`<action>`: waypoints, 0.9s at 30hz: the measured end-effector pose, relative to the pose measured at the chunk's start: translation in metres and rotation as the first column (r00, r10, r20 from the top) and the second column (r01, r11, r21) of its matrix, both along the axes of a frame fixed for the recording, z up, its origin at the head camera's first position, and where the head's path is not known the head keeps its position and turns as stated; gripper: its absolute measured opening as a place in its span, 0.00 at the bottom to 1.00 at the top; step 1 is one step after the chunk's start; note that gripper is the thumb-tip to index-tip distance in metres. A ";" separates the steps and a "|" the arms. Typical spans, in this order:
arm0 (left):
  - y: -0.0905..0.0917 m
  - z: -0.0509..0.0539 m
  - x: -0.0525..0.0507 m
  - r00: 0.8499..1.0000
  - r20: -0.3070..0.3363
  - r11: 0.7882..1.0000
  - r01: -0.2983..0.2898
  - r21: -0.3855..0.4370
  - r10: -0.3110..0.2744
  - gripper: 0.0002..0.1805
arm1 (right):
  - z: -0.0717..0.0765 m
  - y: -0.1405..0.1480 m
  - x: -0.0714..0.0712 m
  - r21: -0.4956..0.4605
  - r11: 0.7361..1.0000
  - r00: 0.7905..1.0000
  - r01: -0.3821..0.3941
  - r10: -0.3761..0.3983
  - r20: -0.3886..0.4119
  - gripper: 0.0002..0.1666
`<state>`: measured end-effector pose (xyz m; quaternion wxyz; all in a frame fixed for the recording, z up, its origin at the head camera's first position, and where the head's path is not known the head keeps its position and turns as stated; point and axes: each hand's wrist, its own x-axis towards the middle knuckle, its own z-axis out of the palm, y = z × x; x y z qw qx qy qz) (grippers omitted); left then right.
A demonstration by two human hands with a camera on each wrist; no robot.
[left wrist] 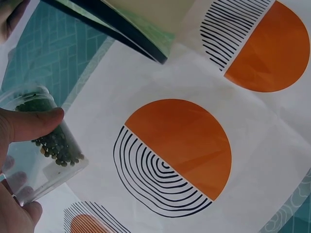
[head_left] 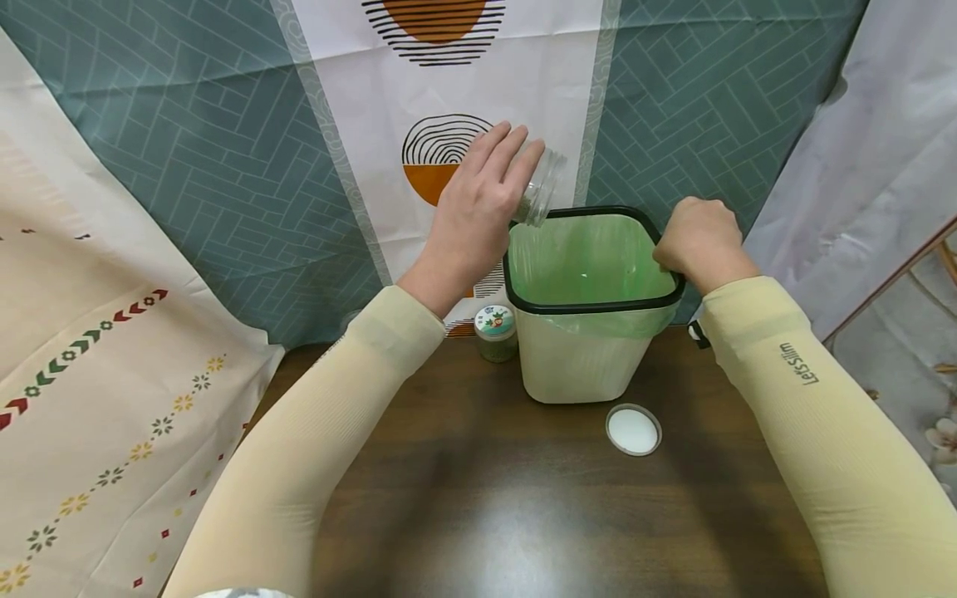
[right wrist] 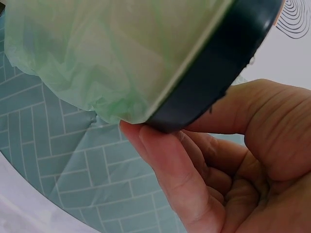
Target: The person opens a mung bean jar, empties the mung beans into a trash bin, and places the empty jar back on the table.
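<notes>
My left hand (head_left: 482, 199) grips a clear jar (head_left: 540, 189), tilted beside the upper left rim of a bin (head_left: 583, 357). Small dark green and brown grains (left wrist: 57, 145) lie inside the jar in the left wrist view, with the thumb across its side. A light green bag lines the bin, folded over under its black rim (head_left: 598, 308). At the right side, my right hand (head_left: 703, 241) pinches that black rim (right wrist: 194, 82) between thumb and fingers.
A second jar (head_left: 497, 334) with a printed lid stands left of the bin. A round white lid (head_left: 633, 429) lies on the brown table (head_left: 449, 498) in front of it. Patterned cloths hang behind and at both sides. A small black object (head_left: 699, 334) is near the right sleeve.
</notes>
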<state>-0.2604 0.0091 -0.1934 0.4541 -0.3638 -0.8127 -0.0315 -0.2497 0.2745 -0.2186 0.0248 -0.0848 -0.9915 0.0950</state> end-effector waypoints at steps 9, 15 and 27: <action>0.000 0.001 -0.002 1.000 -0.012 1.000 -0.003 -0.004 0.003 0.29 | -0.001 -0.001 0.000 -0.005 1.000 1.000 0.009 -0.009 -0.008 0.13; -0.001 0.002 -0.003 1.000 -0.022 1.000 0.000 -0.006 0.000 0.29 | -0.001 -0.001 0.000 -0.010 1.000 1.000 0.009 -0.009 -0.012 0.13; 0.000 0.004 -0.004 0.999 -0.042 0.999 -0.020 -0.027 0.018 0.27 | 0.000 -0.002 0.002 -0.009 1.000 1.000 0.009 -0.009 -0.019 0.10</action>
